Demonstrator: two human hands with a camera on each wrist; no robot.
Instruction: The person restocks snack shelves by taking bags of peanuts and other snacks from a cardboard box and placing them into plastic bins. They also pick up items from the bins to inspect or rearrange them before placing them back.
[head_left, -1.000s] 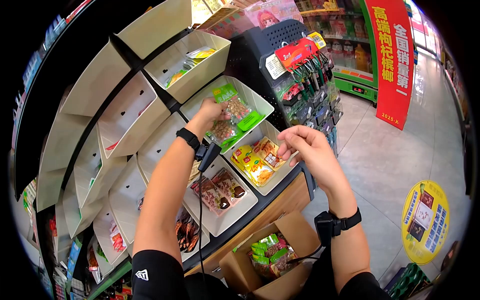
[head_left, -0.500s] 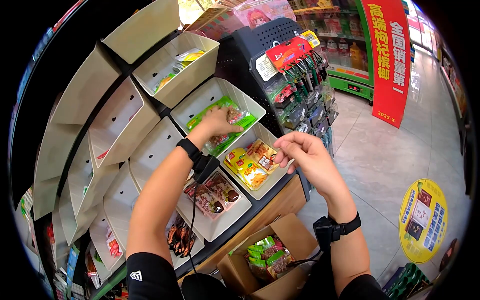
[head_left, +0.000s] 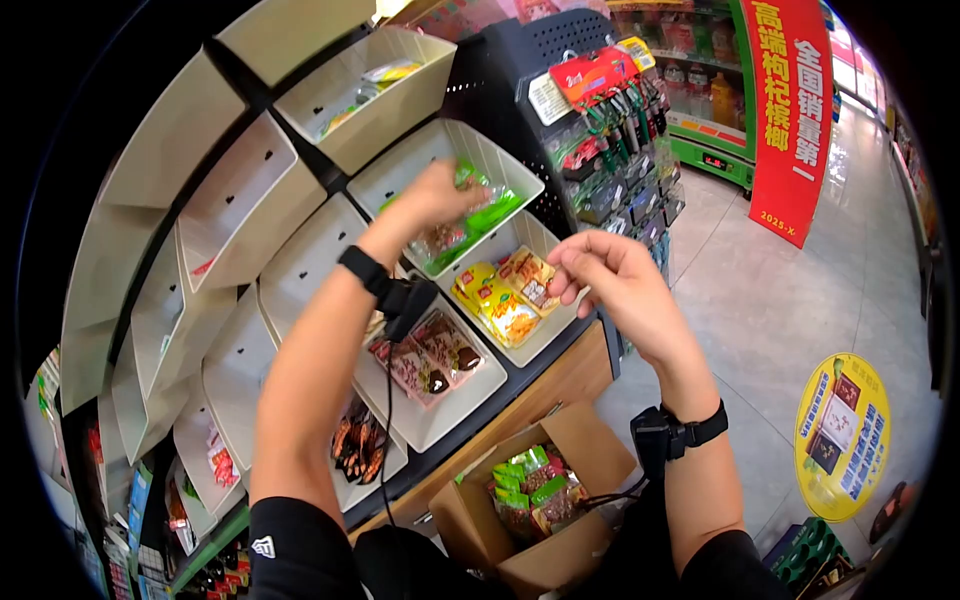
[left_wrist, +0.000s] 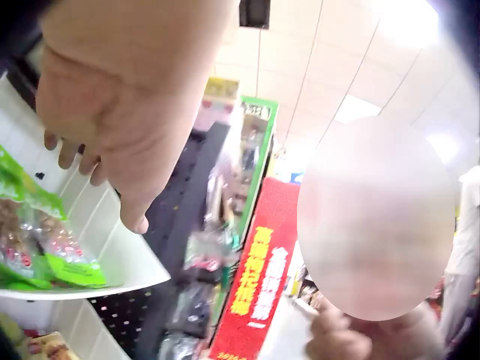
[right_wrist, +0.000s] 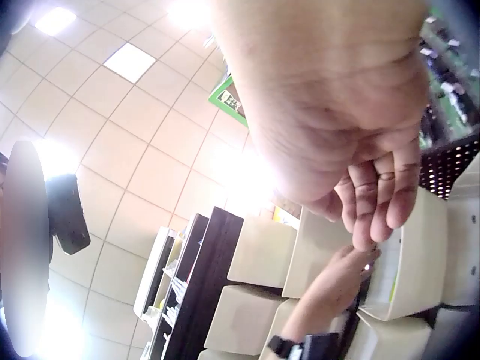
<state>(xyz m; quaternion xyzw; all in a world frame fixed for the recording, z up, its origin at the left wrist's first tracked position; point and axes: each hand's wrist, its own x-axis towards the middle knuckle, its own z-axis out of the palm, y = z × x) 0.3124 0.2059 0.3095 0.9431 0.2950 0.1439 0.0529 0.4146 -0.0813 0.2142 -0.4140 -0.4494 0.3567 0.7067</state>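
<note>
My left hand (head_left: pixel 445 195) is over a pale bin (head_left: pixel 508 160) of green-topped clear bags with brown nut-like pieces (head_left: pixel 495 212). It looks blurred in the head view and covers part of the bags. The left wrist view shows that hand (left_wrist: pixel 112 127) with loose fingers and the thumb pointing down, nothing between them, above the bags (left_wrist: pixel 64 259). My right hand (head_left: pixel 612 285) hovers empty, fingers loosely bent, near the bin of yellow and brown snack packets (head_left: pixel 500 310). From the right wrist, the hand (right_wrist: pixel 352 135) shows its palm and relaxed fingers.
An open cardboard box (head_left: pixel 470 520) holding several similar green-topped bags (head_left: pixel 540 490) stands below the shelf. A bin of pink-brown packs (head_left: pixel 430 360) adjoins on the left. A black pegboard rack (head_left: pixel 540 60) with hanging goods rises at the right, beyond it a red banner (head_left: pixel 790 130).
My left hand first gripped a green-topped bag, then lay spread over the bags in the bin; now it is off them, fingers loose. The right hand stays nearly still.
</note>
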